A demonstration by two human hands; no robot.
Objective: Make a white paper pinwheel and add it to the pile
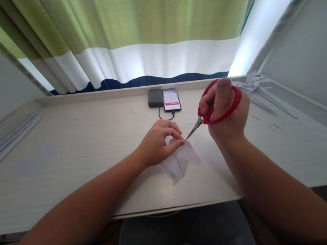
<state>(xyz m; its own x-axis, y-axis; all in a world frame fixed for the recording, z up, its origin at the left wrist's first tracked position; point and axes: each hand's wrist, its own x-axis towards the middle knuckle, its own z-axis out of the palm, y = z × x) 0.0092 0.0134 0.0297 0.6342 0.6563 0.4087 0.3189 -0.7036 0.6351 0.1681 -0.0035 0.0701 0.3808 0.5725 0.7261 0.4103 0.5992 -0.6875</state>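
Note:
My left hand [163,141] pinches a folded piece of white paper [180,163] between thumb and fingers, just above the desk near its front edge. The paper has creased, pointed flaps that hang below the hand. Red-handled scissors [236,104] are in my right hand [226,106], with thumb and fingers through the loops. Their metal blades look closed or nearly so, and the tip meets the paper's upper edge beside my left fingertips. Whether the tip pierces the paper I cannot tell.
A black power bank [155,98] and a lit phone [171,99], joined by a cable, lie at the back. Rolled paper sticks [14,140] and a flat paper sheet [37,160] lie left. A folded paper construction [255,83] with long sticks rests at the right, near small scraps [275,126].

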